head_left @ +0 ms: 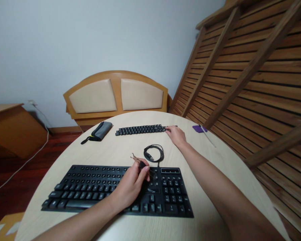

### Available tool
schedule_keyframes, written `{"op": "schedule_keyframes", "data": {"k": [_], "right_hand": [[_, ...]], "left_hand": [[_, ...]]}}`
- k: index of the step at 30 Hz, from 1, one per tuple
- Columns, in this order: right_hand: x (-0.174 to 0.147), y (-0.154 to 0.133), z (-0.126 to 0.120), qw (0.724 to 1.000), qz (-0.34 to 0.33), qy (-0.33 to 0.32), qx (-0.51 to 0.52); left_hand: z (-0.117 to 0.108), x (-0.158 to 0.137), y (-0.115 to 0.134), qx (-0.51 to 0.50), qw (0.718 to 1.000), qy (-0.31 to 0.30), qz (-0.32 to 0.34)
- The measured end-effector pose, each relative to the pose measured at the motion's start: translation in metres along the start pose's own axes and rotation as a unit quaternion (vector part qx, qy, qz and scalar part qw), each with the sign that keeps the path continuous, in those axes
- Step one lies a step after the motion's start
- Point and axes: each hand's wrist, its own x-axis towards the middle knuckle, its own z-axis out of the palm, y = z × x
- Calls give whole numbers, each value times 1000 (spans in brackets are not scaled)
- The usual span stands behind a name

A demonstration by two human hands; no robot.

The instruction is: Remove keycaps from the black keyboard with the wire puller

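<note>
A black keyboard [172, 208] lies across the near part of the round table, with its upper rows and a block near the number pad stripped of keycaps. Above it, my left hand [131, 182] is closed round a keycap puller [135, 158], whose thin wires stick out past the fingers; a black piece shows at the fingertips. Farther off, removed keycaps [140, 129] stand in neat rows. My right hand [176, 134] reaches to the right end of these rows, its fingers pinched at the keycaps; whether one is held between them is hidden.
The keyboard's coiled USB cable [153, 154] rests behind it. A grey and black zip pouch [100, 131] lies at the far left. At the far right are a purple cloth [199, 129] and a thin brush-like stick [207, 135]. Wooden slats [240, 87] lean close on the right.
</note>
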Motion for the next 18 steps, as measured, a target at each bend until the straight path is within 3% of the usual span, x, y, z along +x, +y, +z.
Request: {"op": "schedule_keyframes", "data": {"k": [9,14,18], "right_hand": [[-4,-5,-9,1000,-4,-10,12],[-19,-14,-35,999,-9,-29,28],[-53,-32,-64,995,-47,-68,62]], "left_hand": [[0,0,-2,-4,1000,-2,2],[0,1,-2,-11,1000,-9,4],[0,1,-1,-15,1000,-9,5]]}}
